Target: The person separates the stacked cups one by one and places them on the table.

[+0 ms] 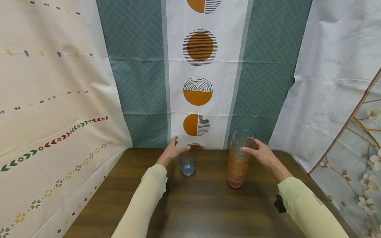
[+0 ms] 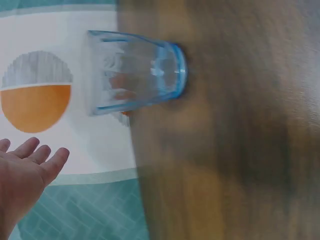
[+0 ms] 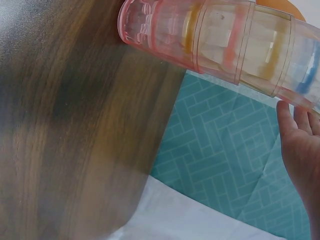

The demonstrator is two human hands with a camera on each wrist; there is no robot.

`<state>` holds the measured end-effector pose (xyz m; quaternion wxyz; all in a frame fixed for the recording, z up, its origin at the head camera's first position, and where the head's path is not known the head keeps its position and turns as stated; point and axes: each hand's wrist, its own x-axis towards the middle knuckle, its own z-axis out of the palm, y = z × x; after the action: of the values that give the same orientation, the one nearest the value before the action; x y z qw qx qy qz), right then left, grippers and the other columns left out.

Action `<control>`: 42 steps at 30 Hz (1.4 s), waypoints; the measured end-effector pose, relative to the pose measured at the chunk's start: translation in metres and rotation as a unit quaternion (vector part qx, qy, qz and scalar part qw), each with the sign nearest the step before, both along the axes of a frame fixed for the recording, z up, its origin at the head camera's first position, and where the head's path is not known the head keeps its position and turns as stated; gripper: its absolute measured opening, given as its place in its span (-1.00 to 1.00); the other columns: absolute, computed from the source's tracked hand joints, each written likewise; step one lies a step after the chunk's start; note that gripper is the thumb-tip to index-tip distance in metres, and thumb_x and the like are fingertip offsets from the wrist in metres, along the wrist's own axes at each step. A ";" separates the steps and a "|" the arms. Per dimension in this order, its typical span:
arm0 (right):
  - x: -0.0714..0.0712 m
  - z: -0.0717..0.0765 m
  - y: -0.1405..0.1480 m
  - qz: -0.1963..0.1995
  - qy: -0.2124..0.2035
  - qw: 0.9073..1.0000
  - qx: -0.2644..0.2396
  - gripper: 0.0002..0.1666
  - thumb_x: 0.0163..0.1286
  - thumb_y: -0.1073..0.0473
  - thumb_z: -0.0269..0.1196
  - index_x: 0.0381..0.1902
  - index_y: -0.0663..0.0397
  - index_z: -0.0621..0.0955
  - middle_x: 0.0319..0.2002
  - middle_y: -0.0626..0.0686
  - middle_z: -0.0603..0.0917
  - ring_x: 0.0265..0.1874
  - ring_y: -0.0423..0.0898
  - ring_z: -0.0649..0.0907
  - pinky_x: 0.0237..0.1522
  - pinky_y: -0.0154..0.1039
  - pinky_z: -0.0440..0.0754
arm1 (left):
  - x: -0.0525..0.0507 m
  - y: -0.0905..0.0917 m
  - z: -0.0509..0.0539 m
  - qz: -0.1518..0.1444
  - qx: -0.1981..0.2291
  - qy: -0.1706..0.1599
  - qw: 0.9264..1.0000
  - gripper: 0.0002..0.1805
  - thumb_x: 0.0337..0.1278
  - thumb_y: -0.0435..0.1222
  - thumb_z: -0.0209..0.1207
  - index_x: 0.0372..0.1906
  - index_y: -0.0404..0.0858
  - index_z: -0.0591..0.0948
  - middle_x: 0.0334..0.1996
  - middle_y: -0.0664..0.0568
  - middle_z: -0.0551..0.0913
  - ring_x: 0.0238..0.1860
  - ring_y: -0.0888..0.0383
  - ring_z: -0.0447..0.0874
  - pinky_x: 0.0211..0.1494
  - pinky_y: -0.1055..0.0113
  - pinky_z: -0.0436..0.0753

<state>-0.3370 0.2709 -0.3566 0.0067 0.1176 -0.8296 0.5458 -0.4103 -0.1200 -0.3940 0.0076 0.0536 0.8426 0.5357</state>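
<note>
A small clear blue cup (image 1: 188,165) stands upright on the table, also seen in the left wrist view as a blue cup (image 2: 140,72). My left hand (image 1: 173,152) is just left of its rim, fingers and thumb spread and holding nothing; in the left wrist view the hand (image 2: 27,175) is apart from the cup. To the right stands a tall stack of nested clear cups (image 1: 238,165), pink at the bottom, amber above and blue on top. My right hand (image 1: 263,153) holds the upper part, thumb in front and fingers behind. In the right wrist view, fingertips of my hand (image 3: 302,145) meet the stack (image 3: 215,40).
The dark wooden table (image 1: 202,208) reaches back to a hanging teal and white cloth (image 1: 137,82) with orange circles. A cream patterned cloth (image 1: 59,99) hangs on the left, and a white floral cloth (image 1: 336,99) on the right.
</note>
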 end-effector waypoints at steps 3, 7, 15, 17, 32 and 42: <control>-0.001 0.000 0.000 0.000 -0.001 1.000 -0.001 -0.06 0.43 -0.06 0.28 0.52 0.25 0.11 0.43 0.36 0.25 0.44 0.30 0.21 0.38 0.28 0.15 | -0.001 0.004 0.012 -0.005 -0.009 0.012 1.000 0.14 0.09 0.08 0.37 0.59 -0.15 -0.06 0.52 -0.24 0.08 0.50 -0.24 0.04 0.46 -0.14 0.14; -0.001 0.000 0.000 0.001 -0.002 1.000 -0.004 -0.05 0.42 -0.07 0.28 0.52 0.24 0.10 0.45 0.35 0.23 0.45 0.30 0.19 0.39 0.27 0.13 | -0.002 0.009 0.026 -0.012 -0.013 0.021 1.000 0.17 0.04 0.14 0.38 0.59 -0.13 -0.06 0.53 -0.20 0.08 0.50 -0.22 0.04 0.46 -0.14 0.14; 0.000 0.001 0.001 -0.002 -0.003 1.000 0.001 -0.05 0.42 -0.08 0.27 0.52 0.23 0.11 0.46 0.35 0.21 0.46 0.30 0.16 0.39 0.28 0.13 | 0.000 0.021 0.045 -0.032 -0.012 0.032 0.999 0.20 -0.02 0.22 0.37 0.60 -0.08 -0.05 0.53 -0.14 0.10 0.50 -0.18 0.08 0.44 -0.15 0.18; 0.000 0.001 0.001 -0.002 -0.004 1.000 0.001 -0.04 0.42 -0.08 0.27 0.53 0.23 0.10 0.46 0.35 0.20 0.46 0.30 0.16 0.39 0.28 0.12 | 0.000 0.025 0.049 -0.037 -0.015 0.037 0.999 0.21 -0.03 0.24 0.36 0.60 -0.08 -0.05 0.53 -0.15 0.10 0.50 -0.17 0.08 0.44 -0.14 0.20; 0.001 0.000 0.001 -0.004 -0.010 1.000 0.010 -0.04 0.42 -0.11 0.27 0.53 0.23 0.11 0.47 0.35 0.19 0.47 0.30 0.14 0.39 0.28 0.11 | 0.004 0.056 0.074 -0.078 -0.012 0.059 0.995 0.12 0.11 0.10 0.35 0.60 -0.09 -0.05 0.49 -0.16 0.19 0.46 -0.14 0.17 0.43 -0.07 0.27; 0.001 0.000 0.000 0.001 -0.002 1.000 0.005 -0.08 0.43 -0.07 0.26 0.51 0.27 0.14 0.45 0.37 0.22 0.45 0.32 0.17 0.38 0.29 0.13 | 0.009 0.078 0.090 -0.115 0.005 0.058 0.992 0.13 0.06 0.10 0.38 0.60 -0.07 -0.02 0.48 -0.14 0.23 0.45 -0.10 0.22 0.39 -0.05 0.35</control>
<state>-0.3359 0.2709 -0.3562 0.0039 0.1178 -0.8319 0.5423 -0.4014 -0.0421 -0.3039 0.0199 0.1812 0.8272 0.5316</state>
